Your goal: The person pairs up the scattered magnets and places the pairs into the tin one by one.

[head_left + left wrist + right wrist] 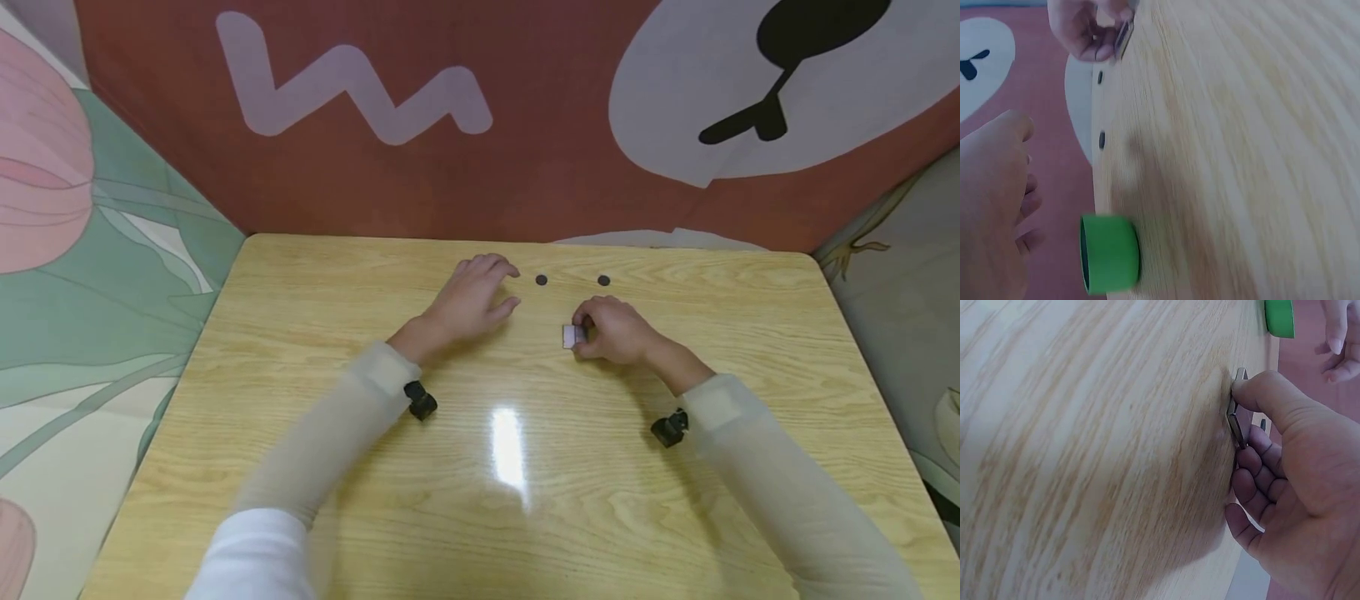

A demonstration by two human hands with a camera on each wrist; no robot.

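My right hand [615,332] pinches a small flat rectangular piece [569,337] between thumb and fingers, low over the wooden table. The piece has a pale face in the head view and a metallic-looking rim [1232,419] in the right wrist view; its exact kind is unclear. My left hand [467,300] holds nothing visible, its fingers loosely spread above the table. A green round, cup-like thing [1110,253] stands near that hand in the left wrist view; the hand hides it in the head view.
Two small dark discs, one on the left [542,280] and one on the right [603,280], lie near the table's back edge. A brown wall covering [540,183] rises directly behind the wooden table [375,517]. Light glares off the tabletop's middle.
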